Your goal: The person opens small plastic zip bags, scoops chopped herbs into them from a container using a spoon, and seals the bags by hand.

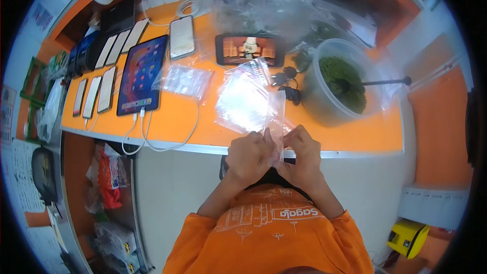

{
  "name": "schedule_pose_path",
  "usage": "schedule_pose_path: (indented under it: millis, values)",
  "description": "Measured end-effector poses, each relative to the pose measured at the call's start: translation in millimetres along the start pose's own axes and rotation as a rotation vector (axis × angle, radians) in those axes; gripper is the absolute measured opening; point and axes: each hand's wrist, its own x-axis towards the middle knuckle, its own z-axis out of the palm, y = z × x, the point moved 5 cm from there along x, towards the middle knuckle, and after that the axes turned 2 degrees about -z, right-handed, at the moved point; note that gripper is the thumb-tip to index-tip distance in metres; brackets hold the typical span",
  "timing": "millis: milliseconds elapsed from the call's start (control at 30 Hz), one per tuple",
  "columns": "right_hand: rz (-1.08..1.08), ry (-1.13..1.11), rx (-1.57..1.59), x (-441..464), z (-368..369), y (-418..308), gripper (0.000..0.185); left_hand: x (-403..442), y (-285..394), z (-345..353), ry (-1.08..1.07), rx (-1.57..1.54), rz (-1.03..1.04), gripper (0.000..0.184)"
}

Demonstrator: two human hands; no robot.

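Observation:
Between my two hands, at the table's front edge, a narrow clear plastic bag (276,109) stands upright. My left hand (248,157) is closed on its lower left side. On the other side my right hand (303,155) pinches the bag with bent fingers. Just beyond lies a loose stack of clear zip bags (238,102), shining under the light. To the right stands a translucent tub (317,99) with fine green powder (335,71) inside. A dark-handled scoop (388,81) leans out of the tub, its far end sunk in the powder.
A phone playing a video (250,50) lies behind the bags, near some keys (285,76). Leftward are a tablet (142,73) on a charging cable, several phones (106,89) and a flat plastic packet (186,80). Crumpled clear plastic (253,5) covers the back.

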Motion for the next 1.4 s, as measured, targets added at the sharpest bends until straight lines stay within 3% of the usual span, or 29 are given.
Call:
schedule_pose_path:
  millis: [33,133,200,300,433,533,633,733,767,867,967,1067,1167,1233,1333,1400]
  values:
    - [0.096,-0.020,0.048,0,1,5,0.016,-2,1,3,-0.013,-0.006,0.030,0.026]
    - [0.196,0.193,0.131,-8,-4,21,0.026,2,-1,2,0.018,0.012,0.028,0.025]
    - [0.273,0.162,0.258,-9,-10,28,0.031,4,-4,2,0.040,-0.014,0.004,0.022]
    - [0.388,0.160,0.367,-10,-27,34,0.034,12,3,5,-0.094,-0.115,0.080,0.017]
    - [0.516,0.056,0.500,-2,-55,32,0.034,28,30,16,-0.174,0.014,0.409,0.020]
    - [0.472,-0.063,0.366,1,-60,29,0.037,18,41,37,-0.175,0.102,0.589,0.025]
    - [0.434,-0.081,0.381,2,-77,27,0.039,12,30,47,-0.226,-0.065,0.471,0.028]
    - [0.458,0.339,0.288,-10,-128,47,0.044,24,23,50,-0.164,-0.221,0.245,0.034]
    - [0.489,0.583,0.306,-21,-145,69,0.045,26,21,51,-0.131,-0.275,0.190,0.036]
    - [0.640,0.776,-0.021,-12,-182,121,0.035,26,10,54,-0.003,-0.464,0.000,0.041]
    - [0.688,0.507,0.090,10,-179,168,0.024,25,7,62,-0.081,-0.654,-0.190,0.045]
    - [0.719,0.389,0.295,25,-170,171,0.017,27,8,68,-0.101,-0.588,-0.185,0.043]
    - [0.478,0.250,0.222,38,-155,143,0.014,29,3,71,-0.048,-0.460,-0.191,0.039]
    - [0.125,0.072,-0.123,39,-147,123,0.013,33,3,74,-0.068,-0.437,-0.193,0.039]
    - [0.004,-0.001,0.027,31,-139,110,0.013,36,3,79,-0.087,-0.388,-0.158,0.038]
    - [0.102,0.071,0.181,25,-145,114,0.016,35,1,83,-0.121,-0.373,-0.189,0.036]
